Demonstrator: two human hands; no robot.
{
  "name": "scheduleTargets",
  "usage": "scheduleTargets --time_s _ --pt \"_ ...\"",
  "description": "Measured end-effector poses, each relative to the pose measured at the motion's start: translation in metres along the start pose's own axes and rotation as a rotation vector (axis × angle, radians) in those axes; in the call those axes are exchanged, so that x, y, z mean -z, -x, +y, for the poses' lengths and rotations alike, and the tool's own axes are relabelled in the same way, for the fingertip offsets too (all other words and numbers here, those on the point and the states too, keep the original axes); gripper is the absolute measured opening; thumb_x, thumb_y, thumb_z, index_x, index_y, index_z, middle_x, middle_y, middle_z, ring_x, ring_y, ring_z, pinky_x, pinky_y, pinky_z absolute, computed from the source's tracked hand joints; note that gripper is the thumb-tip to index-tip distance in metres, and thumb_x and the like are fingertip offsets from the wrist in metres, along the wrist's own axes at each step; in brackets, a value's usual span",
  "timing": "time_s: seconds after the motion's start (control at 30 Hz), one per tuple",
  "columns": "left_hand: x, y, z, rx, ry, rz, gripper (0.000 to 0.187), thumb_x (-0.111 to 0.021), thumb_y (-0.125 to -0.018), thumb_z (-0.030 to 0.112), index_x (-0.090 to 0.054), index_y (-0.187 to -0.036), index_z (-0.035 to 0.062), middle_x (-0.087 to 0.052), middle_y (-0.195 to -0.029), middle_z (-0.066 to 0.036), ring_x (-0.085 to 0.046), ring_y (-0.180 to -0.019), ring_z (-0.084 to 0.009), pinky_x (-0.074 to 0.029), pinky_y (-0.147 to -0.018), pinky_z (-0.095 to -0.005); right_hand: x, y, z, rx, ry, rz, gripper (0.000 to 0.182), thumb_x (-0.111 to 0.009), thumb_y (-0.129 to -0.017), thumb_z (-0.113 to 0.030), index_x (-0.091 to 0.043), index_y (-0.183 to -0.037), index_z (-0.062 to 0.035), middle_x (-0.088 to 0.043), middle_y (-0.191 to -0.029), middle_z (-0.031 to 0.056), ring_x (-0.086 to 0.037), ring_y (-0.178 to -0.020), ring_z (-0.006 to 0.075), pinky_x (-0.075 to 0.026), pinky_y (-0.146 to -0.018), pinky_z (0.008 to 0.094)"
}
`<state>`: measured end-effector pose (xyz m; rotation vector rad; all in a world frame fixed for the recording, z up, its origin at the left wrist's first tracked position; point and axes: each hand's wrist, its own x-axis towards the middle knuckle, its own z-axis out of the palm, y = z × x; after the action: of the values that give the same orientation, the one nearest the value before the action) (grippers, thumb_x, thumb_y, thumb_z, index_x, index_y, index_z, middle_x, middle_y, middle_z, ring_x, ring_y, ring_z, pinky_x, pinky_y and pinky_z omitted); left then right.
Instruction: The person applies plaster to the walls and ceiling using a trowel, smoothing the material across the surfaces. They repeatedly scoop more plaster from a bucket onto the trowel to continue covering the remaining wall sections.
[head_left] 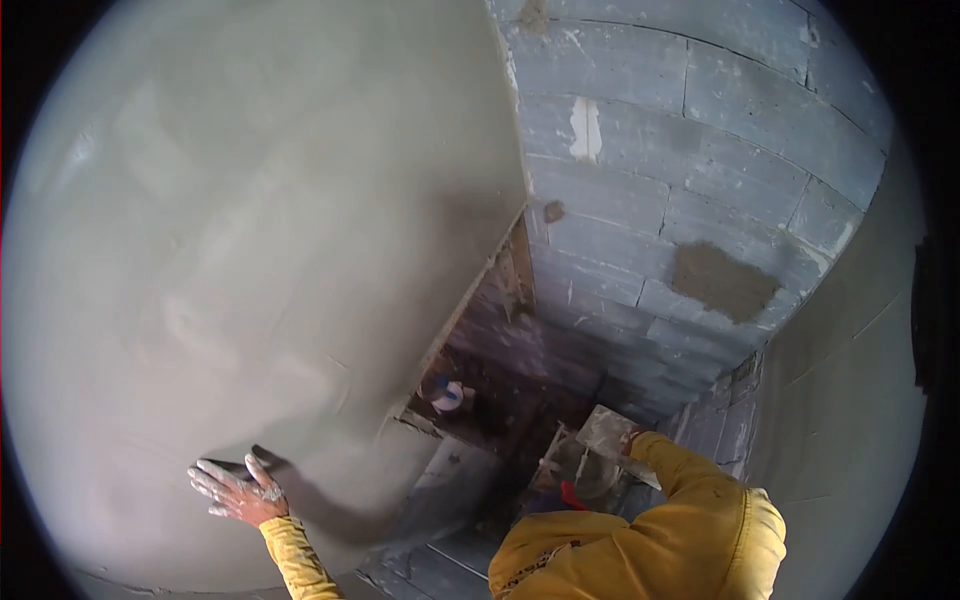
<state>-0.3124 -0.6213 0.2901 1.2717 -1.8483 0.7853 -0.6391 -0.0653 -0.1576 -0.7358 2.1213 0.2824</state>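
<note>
Left hand (240, 492), lower left of the frame: fingers spread, whitish smears on the skin, palm toward a smooth grey plastered wall (260, 250); whether it touches cannot be told. Right hand (632, 438), lower centre-right: at the edge of a flat pale plate (604, 430), apparently gripping it; finger positions too small to tell. Yellow sleeves on both arms; yellow jacket (640, 550) at the bottom. Below the plate, a red item (572, 495); left of it, lower centre, a white-and-blue item (450, 397). Upper right, a grey block wall (610, 120) bearing a brown patch (722, 281).
</note>
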Motion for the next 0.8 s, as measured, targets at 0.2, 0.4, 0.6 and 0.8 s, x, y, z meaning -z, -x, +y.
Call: scheduleTargets --time_s 0.2,0.4,0.6,0.8 --pt "-0.001 0.024 0.011 0.020 -0.007 -0.116 0.082 -0.046 -0.088 0.056 -0.016 -0.148 0.0089 -0.009 -0.154 -0.017 -0.011 -0.141 -0.0356 -0.018 -0.103 -0.0657 -0.112 0.019 0.057 0.023 0.240 -0.105 0.063 -0.038 -0.084 -0.052 -0.041 -0.139 -0.0212 -0.034 -0.147 0.0063 -0.034 -0.134 0.0265 -0.028 -0.110 0.0369" --pt "-0.020 0.049 0.017 0.038 0.161 -0.259 0.084 -0.051 -0.087 0.052 -0.018 -0.146 0.0025 -0.011 -0.152 -0.022 -0.009 -0.140 -0.0418 -0.011 -0.103 -0.0682 -0.080 0.089 0.059 -0.301 -0.162 -0.096 0.061 -0.052 -0.081 -0.044 -0.046 -0.135 -0.0160 -0.047 -0.136 0.0136 -0.044 -0.126 0.0289 -0.036 -0.105 0.0392" --pt "-0.026 0.120 0.051 0.004 0.211 -0.484 0.081 -0.051 -0.088 0.050 -0.018 -0.146 0.0041 -0.012 -0.153 -0.020 -0.008 -0.140 -0.0414 -0.011 -0.105 -0.0659 -0.065 0.119 0.065 -0.378 -0.464 0.021 0.054 -0.057 -0.079 -0.036 -0.052 -0.129 -0.0155 -0.057 -0.124 0.0137 -0.057 -0.110 0.0314 -0.047 -0.092 0.0388" --pt "-0.021 0.149 0.097 0.030 0.291 -0.595 0.084 -0.053 -0.087 0.051 -0.017 -0.146 0.0039 -0.010 -0.152 -0.021 -0.008 -0.140 -0.0425 -0.013 -0.107 -0.0623 -0.088 0.085 0.096 -0.165 -0.215 0.038 0.046 -0.052 -0.082 -0.040 -0.058 -0.123 -0.0209 -0.055 -0.128 0.0131 -0.052 -0.116 0.0345 -0.043 -0.097 0.0395"
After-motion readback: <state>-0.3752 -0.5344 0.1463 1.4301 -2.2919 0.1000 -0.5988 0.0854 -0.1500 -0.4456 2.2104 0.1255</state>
